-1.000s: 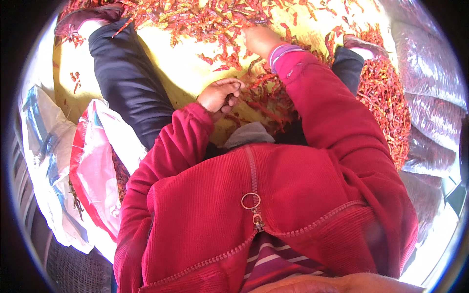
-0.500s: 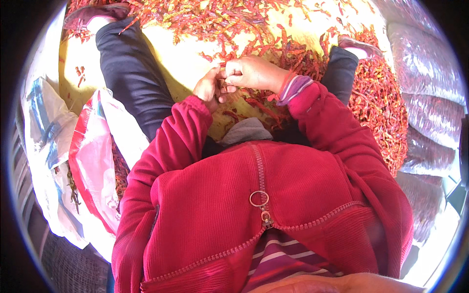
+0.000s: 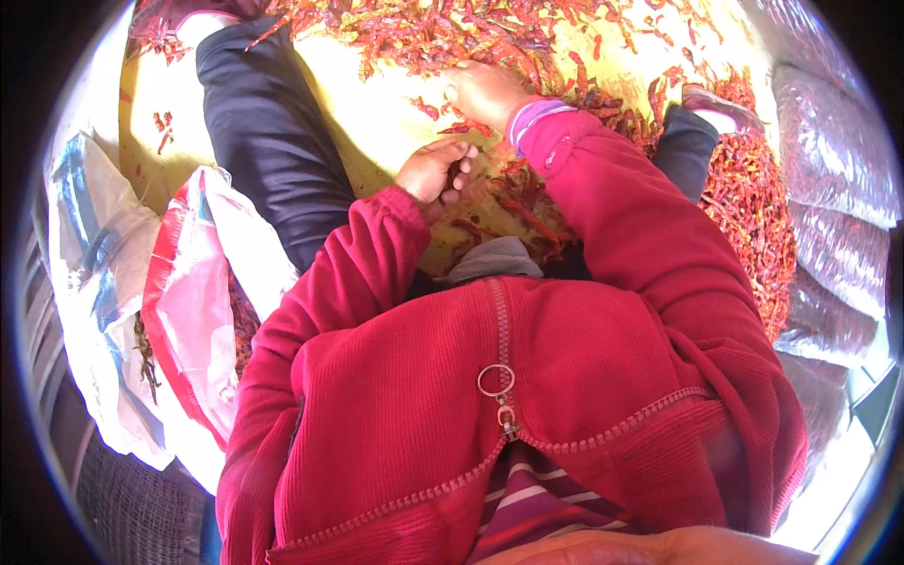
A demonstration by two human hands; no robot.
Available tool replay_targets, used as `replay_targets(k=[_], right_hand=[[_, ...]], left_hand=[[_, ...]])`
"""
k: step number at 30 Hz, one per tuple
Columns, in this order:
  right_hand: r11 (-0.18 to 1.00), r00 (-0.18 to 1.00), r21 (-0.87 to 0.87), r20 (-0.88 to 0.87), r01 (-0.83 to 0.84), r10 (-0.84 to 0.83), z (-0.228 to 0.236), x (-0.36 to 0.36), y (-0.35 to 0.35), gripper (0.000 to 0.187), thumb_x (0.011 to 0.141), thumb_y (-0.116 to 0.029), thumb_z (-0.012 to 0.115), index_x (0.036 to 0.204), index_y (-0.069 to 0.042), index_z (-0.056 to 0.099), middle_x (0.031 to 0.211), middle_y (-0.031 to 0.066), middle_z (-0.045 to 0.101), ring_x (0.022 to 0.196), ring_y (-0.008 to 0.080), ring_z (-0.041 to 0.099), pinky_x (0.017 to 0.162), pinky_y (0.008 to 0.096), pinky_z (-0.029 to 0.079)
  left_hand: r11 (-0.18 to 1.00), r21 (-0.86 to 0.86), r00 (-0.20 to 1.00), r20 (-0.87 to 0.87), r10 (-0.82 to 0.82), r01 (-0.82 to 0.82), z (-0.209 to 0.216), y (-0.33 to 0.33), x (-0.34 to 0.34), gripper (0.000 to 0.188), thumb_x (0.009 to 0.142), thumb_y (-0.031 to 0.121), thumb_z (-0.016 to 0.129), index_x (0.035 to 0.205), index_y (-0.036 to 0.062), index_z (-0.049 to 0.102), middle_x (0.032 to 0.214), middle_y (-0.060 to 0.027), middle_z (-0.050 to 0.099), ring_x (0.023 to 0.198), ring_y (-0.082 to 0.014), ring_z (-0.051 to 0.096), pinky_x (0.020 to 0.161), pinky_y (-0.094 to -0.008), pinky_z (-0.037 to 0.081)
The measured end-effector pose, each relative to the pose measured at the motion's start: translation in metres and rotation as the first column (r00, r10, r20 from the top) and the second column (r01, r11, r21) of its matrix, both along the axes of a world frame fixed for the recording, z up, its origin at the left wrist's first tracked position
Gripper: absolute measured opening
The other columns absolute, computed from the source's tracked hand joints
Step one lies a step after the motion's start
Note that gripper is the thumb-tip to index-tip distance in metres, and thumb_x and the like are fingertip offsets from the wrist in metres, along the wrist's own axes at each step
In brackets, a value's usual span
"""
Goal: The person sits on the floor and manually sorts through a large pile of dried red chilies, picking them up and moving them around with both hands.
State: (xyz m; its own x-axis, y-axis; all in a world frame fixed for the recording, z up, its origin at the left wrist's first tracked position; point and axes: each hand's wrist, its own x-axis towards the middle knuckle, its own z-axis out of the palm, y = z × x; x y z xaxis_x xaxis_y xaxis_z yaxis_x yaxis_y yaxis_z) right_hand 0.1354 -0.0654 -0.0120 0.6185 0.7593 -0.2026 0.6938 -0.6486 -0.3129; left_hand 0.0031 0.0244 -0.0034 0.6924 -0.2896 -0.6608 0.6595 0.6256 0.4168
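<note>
Dried red chillies [image 3: 443,33] lie spread over a bright yellow sheet [image 3: 353,118] between my outstretched legs. My right hand [image 3: 488,95] reaches to the near edge of this spread; bright light and the hand's own back obscure its fingertips. Closer to my body, my left hand [image 3: 435,173] is curled closed above the sheet. Something small and dark shows between its fingers, too unclear to name. Loose chillies [image 3: 516,202] lie just right of the left hand, below my right wrist.
A deep heap of red chillies [image 3: 749,221] lies beyond my right leg [image 3: 686,151]. Filled clear plastic bags [image 3: 833,240] are stacked along the right side. At left, open white and red woven sacks [image 3: 193,301] stand beside my left leg [image 3: 268,141], with chillies inside.
My hands were together over the sheet and are now apart. The right hand has moved forward to the chillies; the left has shifted slightly right and stays curled.
</note>
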Motion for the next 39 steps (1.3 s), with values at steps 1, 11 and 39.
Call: replay_targets(k=[1, 11, 39], right_hand=[[1.0, 1.0, 0.012, 0.024, 0.0, 0.0, -0.001, 0.0, -0.004, 0.02, 0.073, -0.018, 0.043, 0.087, -0.007, 0.053, 0.085, 0.0164, 0.055, 0.08, 0.0303, 0.053, 0.07, 0.0398, 0.041], [0.977, 0.884, 0.209, -0.462, 0.032, 0.07, 0.059, -0.051, -0.038, 0.011, 0.074, -0.016, 0.051, 0.078, -0.006, 0.053, 0.064, 0.006, 0.056, 0.059, 0.0138, 0.053, 0.056, 0.0264, 0.041], [0.873, 0.87, -0.009, 0.091, 0.488, -0.485, 0.018, 0.034, -0.093, 0.04, 0.074, -0.02, 0.047, 0.109, -0.001, 0.04, 0.101, 0.0159, 0.05, 0.094, 0.0268, 0.048, 0.081, 0.0348, 0.039]], left_hand=[[1.0, 0.0, 1.0, -0.01, 0.013, -0.013, -0.001, 0.0, 0.0, 0.016, 0.081, 0.022, 0.041, 0.08, 0.0075, 0.049, 0.061, 0.0028, 0.043, 0.045, -0.0059, 0.035, 0.035, -0.0179, 0.024], [0.989, -0.105, 0.995, -0.015, 0.1, -0.101, -0.009, 0.002, 0.001, 0.026, 0.083, 0.03, 0.034, 0.087, 0.009, 0.049, 0.067, -0.0007, 0.052, 0.051, -0.0093, 0.046, 0.036, -0.018, 0.028], [0.996, -0.072, 0.994, 0.103, -0.047, 0.055, -0.003, -0.002, 0.004, 0.014, 0.076, 0.009, 0.04, 0.088, 0.0074, 0.048, 0.068, -0.002, 0.048, 0.051, -0.0083, 0.042, 0.035, -0.0168, 0.027]])
